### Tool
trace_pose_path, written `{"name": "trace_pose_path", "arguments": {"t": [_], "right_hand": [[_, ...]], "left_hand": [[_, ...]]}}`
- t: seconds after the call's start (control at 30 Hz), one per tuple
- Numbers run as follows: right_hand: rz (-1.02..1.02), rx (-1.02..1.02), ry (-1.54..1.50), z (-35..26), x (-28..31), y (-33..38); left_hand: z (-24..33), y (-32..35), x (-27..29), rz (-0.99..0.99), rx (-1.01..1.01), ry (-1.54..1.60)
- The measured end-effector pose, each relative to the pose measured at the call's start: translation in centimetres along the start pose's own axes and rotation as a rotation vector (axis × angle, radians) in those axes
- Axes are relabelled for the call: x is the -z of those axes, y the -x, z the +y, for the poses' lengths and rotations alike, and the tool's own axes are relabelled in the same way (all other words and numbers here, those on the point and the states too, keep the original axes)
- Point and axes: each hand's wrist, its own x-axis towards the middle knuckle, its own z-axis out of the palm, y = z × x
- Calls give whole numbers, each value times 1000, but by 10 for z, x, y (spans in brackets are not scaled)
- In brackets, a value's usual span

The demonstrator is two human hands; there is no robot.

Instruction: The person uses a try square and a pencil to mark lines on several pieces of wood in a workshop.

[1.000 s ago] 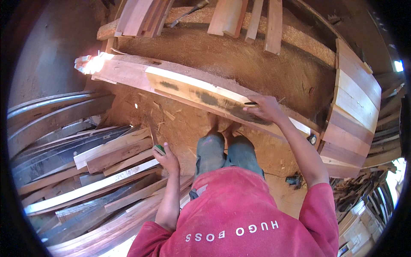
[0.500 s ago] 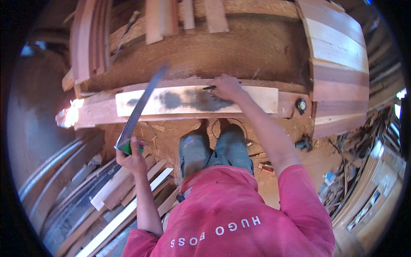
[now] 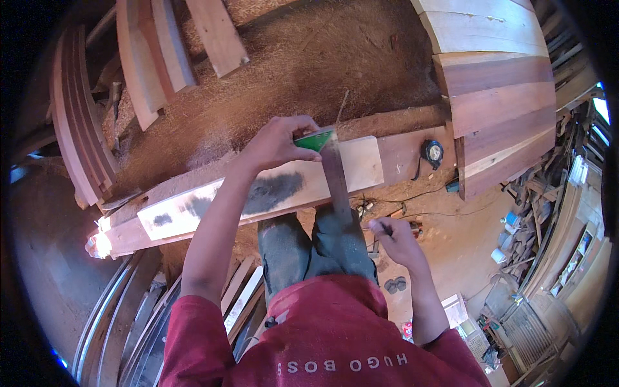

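My left hand [image 3: 278, 147] grips the green handle of a try square [image 3: 335, 177] at the far edge of a pale board [image 3: 364, 164] with dark stains. The square's metal blade lies across the board near its right end and reaches past the near edge. Just off that near edge, to the right of my knees, my right hand [image 3: 401, 244] is closed round a dark pen [image 3: 386, 228], mostly hidden by the fingers. Beneath the pale board is a longer reddish plank [image 3: 406, 158].
A black tape measure [image 3: 432, 153] rests on the plank's right end. Wide planks [image 3: 503, 109] lie side by side at the right. More boards [image 3: 216, 35] stick out at the far left, and timber [image 3: 129, 309] leans at the near left. Sawdust covers the ground beyond the plank.
My left hand has brought the square from the left onto the board's right part. My right hand, with the pen, has drawn back from the board toward me. The view has turned.
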Motion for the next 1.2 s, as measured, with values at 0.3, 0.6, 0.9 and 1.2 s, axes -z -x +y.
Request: {"name": "trace_pose_path", "arguments": {"t": [0.3, 0.6, 0.9, 1.2], "right_hand": [[605, 289, -678, 36, -6, -58], [697, 399, -662, 4, -24, -113], [820, 519, -423, 3, -31, -130], [861, 519, -376, 6, -36, -131]], "left_hand": [[-21, 3, -71, 329, 36, -540], [-20, -13, -102, 495, -71, -628], [-25, -17, -107, 523, -114, -670], [-24, -16, -109, 492, -70, -693]]}}
